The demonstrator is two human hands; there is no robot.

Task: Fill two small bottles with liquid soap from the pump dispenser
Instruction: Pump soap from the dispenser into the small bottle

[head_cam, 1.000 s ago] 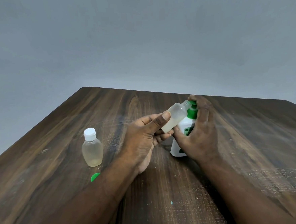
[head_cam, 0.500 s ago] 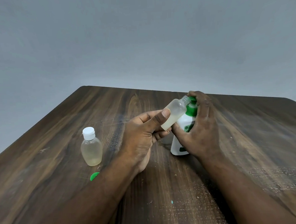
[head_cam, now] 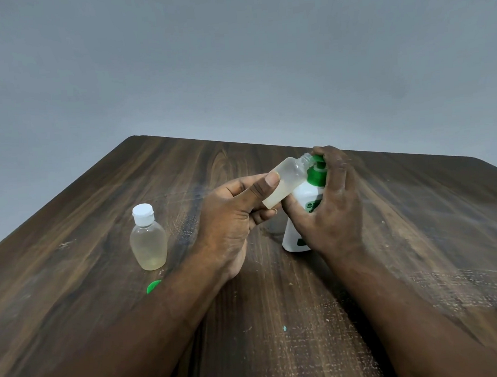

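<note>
Centre of the frame, the left hand (head_cam: 231, 219) is pinching the open small bottle (head_cam: 290, 177) between thumb and fingers. It is holding it tilted, neck pointing up and right toward the top of the pump dispenser (head_cam: 292, 238). The right hand (head_cam: 331, 206) is wrapping round the dispenser just right of centre, fingers curling over its green pump head (head_cam: 316, 177). The dispenser itself is standing on the wooden table (head_cam: 421, 235).

Here is the risk as I am judging it. That neck is narrow, and if the nozzle is not sitting right over it, a press is going to send soap down the outside and onto the fingers. Soapy fingers on a smooth tilted bottle could mean a slip. A hard, off-centre push could also rock the dispenser on its base.

Over at left of centre, the capped small bottle (head_cam: 148, 239) is standing upright with pale liquid inside, well apart from the hands. Just below it a green cap (head_cam: 153, 286) is peeking out beside the left forearm, partly cut off.

What I am not seeing: the nozzle tip is hidden behind the right hand's fingers, so whether it is meeting the bottle mouth is impossible to tell. The fill level in the held bottle is hard to read through the cloudy plastic, and the dispenser's label is mostly covered.
</note>
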